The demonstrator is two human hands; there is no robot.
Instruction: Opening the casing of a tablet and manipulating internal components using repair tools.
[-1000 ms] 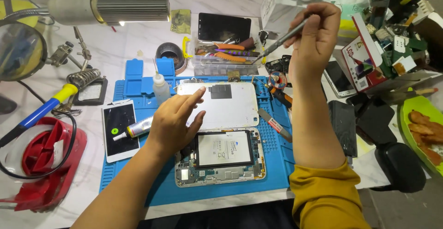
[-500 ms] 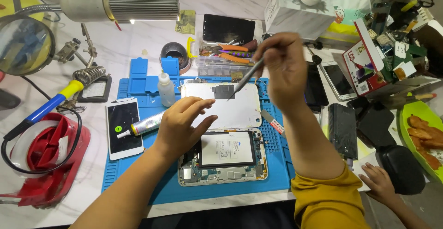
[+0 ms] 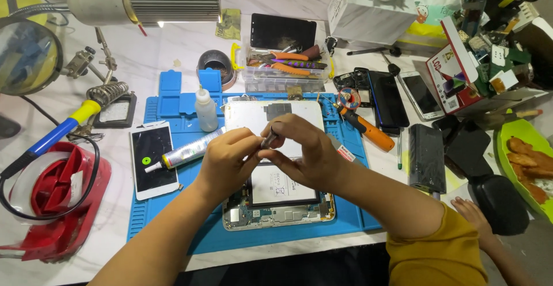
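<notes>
A small dark tool (image 3: 269,140) is pinched between both hands, the left hand (image 3: 227,159) and right hand (image 3: 299,153) closed on it, above the opened tablet (image 3: 276,202) at the near edge of the blue mat (image 3: 173,217). The tool appears to be being readied; steady, precise placement seems called for.

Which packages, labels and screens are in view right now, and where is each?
White phone: left on the blue mat, dark screen, green dot.
Glue tube: beside that phone, silver, labelled.
Dark tablet: top centre, blank screen.
Red-and-white box: right, upright.
White carton: top.
</notes>
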